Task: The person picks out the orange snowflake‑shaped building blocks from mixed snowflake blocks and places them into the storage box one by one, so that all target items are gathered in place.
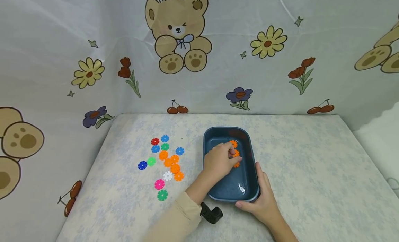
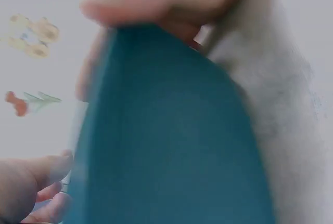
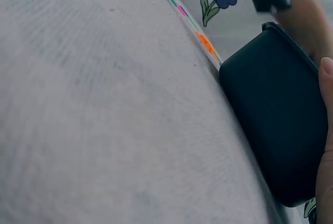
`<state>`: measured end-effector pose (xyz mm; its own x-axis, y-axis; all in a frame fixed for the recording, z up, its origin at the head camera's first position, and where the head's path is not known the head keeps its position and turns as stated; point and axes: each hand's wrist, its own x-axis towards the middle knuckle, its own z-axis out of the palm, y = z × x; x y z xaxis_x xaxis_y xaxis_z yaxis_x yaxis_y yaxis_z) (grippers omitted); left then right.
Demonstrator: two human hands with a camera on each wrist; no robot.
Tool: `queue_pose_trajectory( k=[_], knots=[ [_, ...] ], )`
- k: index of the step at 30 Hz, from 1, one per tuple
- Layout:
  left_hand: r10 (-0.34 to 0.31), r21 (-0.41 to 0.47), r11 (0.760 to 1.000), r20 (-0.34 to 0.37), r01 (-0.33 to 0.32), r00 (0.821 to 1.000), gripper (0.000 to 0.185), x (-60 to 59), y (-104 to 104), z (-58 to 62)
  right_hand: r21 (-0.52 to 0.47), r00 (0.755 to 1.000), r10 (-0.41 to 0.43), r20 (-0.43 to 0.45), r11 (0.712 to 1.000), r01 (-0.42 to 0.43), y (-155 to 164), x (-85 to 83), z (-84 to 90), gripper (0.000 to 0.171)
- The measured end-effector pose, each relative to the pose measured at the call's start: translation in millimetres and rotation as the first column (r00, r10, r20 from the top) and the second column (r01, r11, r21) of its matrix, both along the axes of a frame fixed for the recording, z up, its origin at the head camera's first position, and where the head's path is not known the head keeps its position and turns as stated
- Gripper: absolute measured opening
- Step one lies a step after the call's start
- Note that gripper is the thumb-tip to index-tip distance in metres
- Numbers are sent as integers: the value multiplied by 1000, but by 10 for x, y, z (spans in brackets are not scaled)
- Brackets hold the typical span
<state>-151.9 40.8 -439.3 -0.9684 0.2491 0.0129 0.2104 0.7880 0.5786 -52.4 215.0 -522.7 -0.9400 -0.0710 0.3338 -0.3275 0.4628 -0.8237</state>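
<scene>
Left hand (image 1: pixel 220 159) inside dark blue bin (image 1: pixel 227 188), fingers bent beside orange discs (image 1: pixel 233 144) on bin floor; can't tell if they pinch one. Right hand (image 1: pixel 265 200) clamped on bin's near right corner: thumb at near wall, fingers along right side. Bin sits on desk (image 1: pixel 311 172). Multicolored loose discs (image 1: pixel 167 162) on desk, left of bin.

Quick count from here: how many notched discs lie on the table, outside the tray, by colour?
Orange discs: 5 visible
Blue discs: 4, one of them darker
Green discs: 3, one of them lighter
Red disc: 1
White disc: 1
Pink disc: 1
Total: 15
</scene>
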Motion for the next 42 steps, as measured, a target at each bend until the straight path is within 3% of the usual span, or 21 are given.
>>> queue_pose_trajectory(
  k=[3,6,10,13,18,20,23,28,34,38,42],
  knots=[
    [-22,54,998,22,20,1000,25,93,-199,261,-20,1000,3,-23,1000,-3,1,2,-11,144],
    [-2,78,997,57,-2,998,23,164,-468,515,-44,999,-1,-39,999,-1,0,9,-13,144],
    [92,49,994,56,-95,994,22,145,-867,652,-60,999,-9,-47,998,6,-23,28,43,143],
    [159,-1,987,75,-160,984,27,52,-1179,550,-64,998,-15,-59,998,11,-59,49,135,140],
    [219,-94,974,176,-205,960,37,-64,-1655,125,-71,998,-17,-63,997,13,-45,46,104,139],
    [240,-112,969,206,-220,949,38,-64,-1769,-32,-67,998,-8,-62,998,4,-13,28,36,141],
    [251,-141,964,220,-224,943,34,-35,-1843,-171,-53,999,2,-43,999,-4,5,12,16,142],
    [234,-185,963,197,-198,952,23,-9,-1870,-243,-37,1000,6,-31,999,-8,16,-2,-19,143],
    [220,-164,968,182,-191,958,23,10,-1892,-282,-40,999,9,-30,999,-10,5,-11,-20,143],
    [213,-109,975,176,-196,961,20,43,-1889,-300,-29,1000,9,-30,1000,-10,-3,-16,-1,144],
    [199,13,979,185,-205,962,16,83,-1833,-247,-31,999,16,-48,999,-18,-10,-23,3,144]
  ],
)
